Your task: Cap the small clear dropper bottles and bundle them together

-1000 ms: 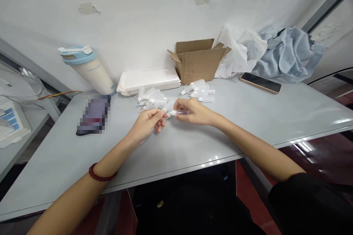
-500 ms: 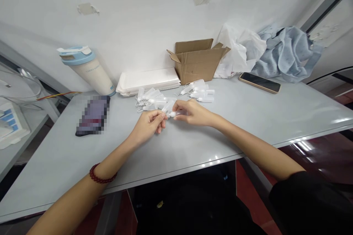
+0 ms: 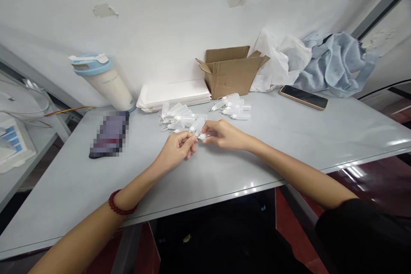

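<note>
On the grey table (image 3: 205, 180), the right hand (image 3: 226, 134) pinches a small clear bottle (image 3: 210, 135) just beside the left hand (image 3: 179, 147), whose fingertips close narrowly near its white tip; loose bottles (image 3: 180, 113) lie beyond; a cardboard box (image 3: 233, 77), white stack (image 3: 173, 94) and tumbler (image 3: 111, 85) line the tape-scarred white wall (image 3: 167, 21); a phone (image 3: 303, 96) lies near blue cloth (image 3: 340, 62).

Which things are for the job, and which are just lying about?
For the job:
- right hand, holding a small clear tube
- left hand, near its tip
- loose tubes

Probably just lying about:
- phone
- cup
- blue cloth
- plastic bag
- open box, white stack (can't be sure)
</note>
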`<state>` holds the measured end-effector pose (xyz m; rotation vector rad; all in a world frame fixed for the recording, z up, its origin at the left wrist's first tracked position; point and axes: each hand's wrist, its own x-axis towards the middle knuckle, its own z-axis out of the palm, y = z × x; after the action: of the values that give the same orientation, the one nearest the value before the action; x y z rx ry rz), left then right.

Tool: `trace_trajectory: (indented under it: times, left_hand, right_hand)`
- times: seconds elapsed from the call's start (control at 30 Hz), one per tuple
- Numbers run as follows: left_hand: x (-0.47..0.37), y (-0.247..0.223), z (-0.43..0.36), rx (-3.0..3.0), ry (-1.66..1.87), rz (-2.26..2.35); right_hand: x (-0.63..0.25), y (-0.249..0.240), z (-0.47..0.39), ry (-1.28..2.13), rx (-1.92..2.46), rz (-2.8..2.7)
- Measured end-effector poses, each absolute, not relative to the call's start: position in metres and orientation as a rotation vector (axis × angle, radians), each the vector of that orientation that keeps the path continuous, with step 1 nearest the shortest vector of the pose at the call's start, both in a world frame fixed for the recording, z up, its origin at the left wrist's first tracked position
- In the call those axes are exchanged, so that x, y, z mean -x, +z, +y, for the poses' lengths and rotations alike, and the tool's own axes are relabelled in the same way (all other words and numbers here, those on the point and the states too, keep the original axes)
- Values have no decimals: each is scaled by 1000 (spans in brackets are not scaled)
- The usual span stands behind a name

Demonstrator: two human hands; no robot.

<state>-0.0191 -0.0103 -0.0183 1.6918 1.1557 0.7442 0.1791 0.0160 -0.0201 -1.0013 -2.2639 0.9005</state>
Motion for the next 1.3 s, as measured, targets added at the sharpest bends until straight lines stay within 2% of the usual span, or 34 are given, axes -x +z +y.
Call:
trace_trajectory:
  times: [0.67, 1.3]
  left_hand:
    - [21, -19, -2, -1497, 821, 1141]
    - [20, -18, -10, -1630, 766, 1191]
  right_hand:
    - [-184, -14, 23, 924, 983, -2209]
    - [-177, -25, 13, 820, 954, -2269]
